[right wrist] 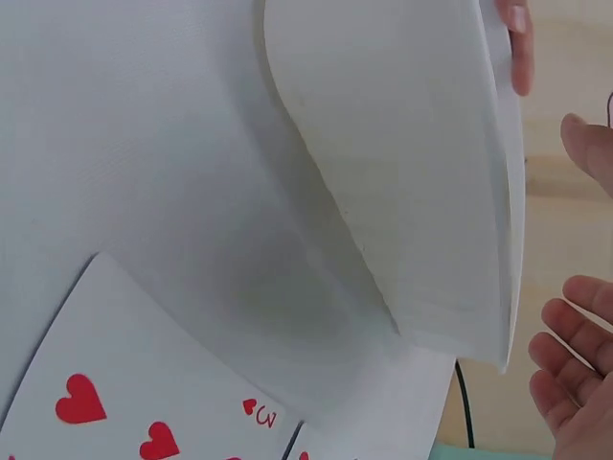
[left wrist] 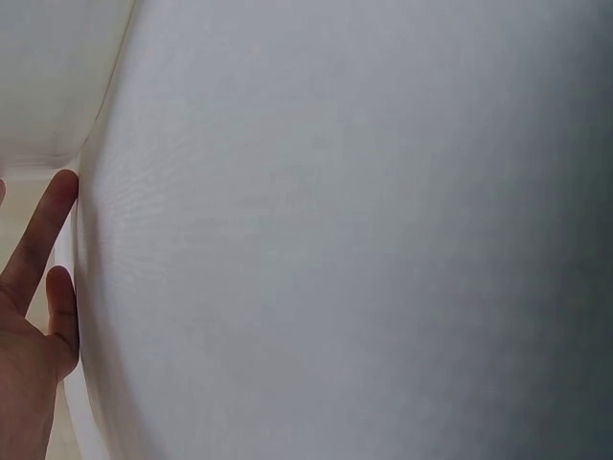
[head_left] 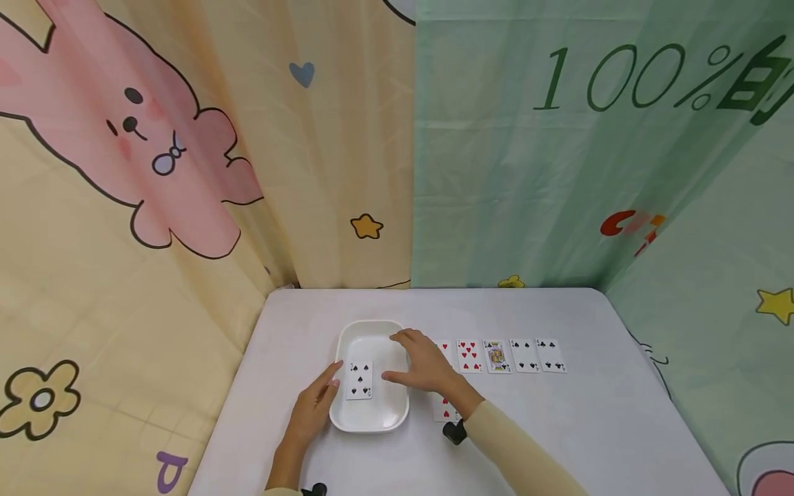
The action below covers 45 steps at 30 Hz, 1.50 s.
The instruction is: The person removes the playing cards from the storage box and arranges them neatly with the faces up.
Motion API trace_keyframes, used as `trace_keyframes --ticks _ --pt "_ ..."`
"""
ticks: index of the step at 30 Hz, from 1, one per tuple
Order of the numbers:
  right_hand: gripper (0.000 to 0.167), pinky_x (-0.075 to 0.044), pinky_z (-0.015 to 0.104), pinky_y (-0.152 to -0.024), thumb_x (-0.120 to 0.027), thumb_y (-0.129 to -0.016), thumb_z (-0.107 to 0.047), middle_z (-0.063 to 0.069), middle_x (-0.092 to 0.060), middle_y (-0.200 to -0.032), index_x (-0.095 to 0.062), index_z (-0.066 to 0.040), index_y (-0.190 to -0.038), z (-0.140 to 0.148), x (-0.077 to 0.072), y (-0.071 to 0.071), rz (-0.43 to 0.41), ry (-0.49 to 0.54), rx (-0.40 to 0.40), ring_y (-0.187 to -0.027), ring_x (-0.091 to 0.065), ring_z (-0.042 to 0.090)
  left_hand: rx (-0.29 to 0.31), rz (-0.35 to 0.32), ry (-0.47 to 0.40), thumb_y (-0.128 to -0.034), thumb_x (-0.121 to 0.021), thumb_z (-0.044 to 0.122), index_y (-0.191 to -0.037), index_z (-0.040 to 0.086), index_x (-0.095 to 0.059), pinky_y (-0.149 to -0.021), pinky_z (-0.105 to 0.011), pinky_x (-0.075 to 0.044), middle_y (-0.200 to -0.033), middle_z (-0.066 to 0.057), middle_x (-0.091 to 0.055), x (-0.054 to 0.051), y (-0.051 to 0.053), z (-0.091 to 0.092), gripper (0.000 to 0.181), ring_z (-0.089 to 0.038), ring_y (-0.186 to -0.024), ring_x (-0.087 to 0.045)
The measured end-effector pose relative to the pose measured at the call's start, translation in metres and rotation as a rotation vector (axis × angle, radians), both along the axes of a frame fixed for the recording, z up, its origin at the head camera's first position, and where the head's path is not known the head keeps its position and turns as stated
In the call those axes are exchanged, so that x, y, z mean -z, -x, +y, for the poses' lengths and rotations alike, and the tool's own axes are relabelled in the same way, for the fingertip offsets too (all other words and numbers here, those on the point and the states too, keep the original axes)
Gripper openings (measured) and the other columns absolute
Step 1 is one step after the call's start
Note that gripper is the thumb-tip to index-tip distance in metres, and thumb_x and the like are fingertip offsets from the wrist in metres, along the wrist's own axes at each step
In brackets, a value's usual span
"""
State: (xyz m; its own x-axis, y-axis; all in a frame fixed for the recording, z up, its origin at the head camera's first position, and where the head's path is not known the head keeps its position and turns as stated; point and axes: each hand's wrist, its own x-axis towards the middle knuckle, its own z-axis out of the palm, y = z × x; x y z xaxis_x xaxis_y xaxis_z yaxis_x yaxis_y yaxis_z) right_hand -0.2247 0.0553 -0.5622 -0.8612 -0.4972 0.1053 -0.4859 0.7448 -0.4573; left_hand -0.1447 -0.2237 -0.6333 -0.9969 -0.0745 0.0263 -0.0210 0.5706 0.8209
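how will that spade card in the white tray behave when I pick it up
The spade card looks thin, so it's probably light and bendy. Lying flat in the smooth-looking white tray, it may slide before fingernails lift it.

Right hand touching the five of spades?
Apart: the head view shows a bare strip of white tray between the right hand, nearest at its thumb, and the five of spades.

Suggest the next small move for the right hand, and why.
Probably lower the right hand to pinch the spade card: it lies face up in the tray, the left hand is at the tray's left side, and the right hand looks empty.
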Motion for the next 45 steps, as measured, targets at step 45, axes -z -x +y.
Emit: trace_keyframes --ticks 45 --pt "0.098 -0.045 0.040 -0.112 -0.085 -0.065 -0.072 0.001 -0.053 -0.144 -0.057 -0.019 -0.144 -0.087 0.032 0.005 -0.046 -0.386 -0.152 -0.128 -0.051 0.020 0.064 0.063 0.109 -0.1054 -0.060 0.027 -0.149 0.030 -0.056 -0.082 -0.030 -0.056 -0.155 -0.005 -0.054 -0.015 0.000 0.001 0.044 -0.005 -0.087 -0.062"
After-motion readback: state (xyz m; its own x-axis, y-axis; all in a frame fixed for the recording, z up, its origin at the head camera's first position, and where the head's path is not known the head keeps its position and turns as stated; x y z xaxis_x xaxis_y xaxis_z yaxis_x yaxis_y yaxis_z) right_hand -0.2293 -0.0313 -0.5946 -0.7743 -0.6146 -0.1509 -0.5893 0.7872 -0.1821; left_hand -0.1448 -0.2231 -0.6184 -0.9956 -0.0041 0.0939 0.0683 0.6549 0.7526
